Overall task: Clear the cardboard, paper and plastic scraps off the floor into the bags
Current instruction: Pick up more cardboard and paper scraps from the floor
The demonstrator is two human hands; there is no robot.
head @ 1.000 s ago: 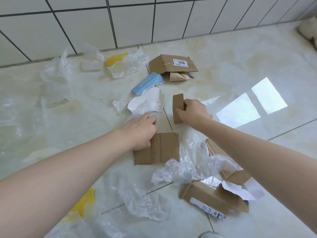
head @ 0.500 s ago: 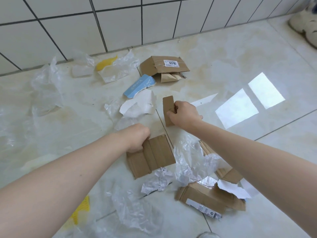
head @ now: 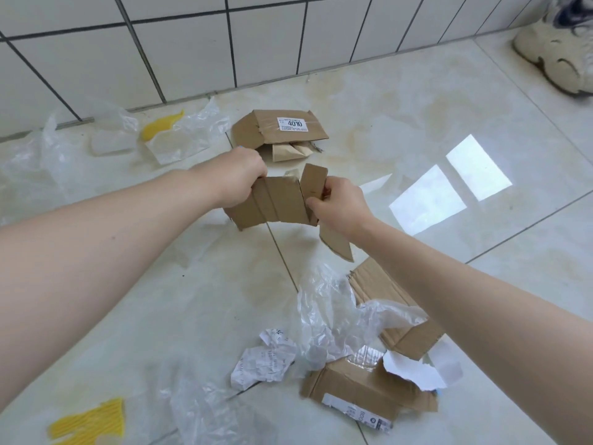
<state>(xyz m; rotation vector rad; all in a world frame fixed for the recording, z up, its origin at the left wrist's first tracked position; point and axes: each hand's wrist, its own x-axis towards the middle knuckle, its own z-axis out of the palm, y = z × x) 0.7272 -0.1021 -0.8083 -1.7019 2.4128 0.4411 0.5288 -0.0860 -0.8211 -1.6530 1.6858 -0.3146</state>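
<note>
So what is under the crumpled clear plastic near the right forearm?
The crumpled clear plastic lies over part of a flattened cardboard piece, whose ribbed edge shows beyond it, and overlaps the torn box below. What else it covers cannot be seen.

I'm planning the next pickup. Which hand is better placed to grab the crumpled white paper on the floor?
Probably the left hand: both hold cardboard, but the crumpled paper lies nearer the left forearm's side.

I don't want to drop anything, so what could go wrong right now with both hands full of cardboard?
The left hand grips the flat brown corrugated sheet by one edge, so it could slip. The right hand pinches the small folded cardboard strip loosely. No bag is clearly in view, so the carry may be long.
</note>
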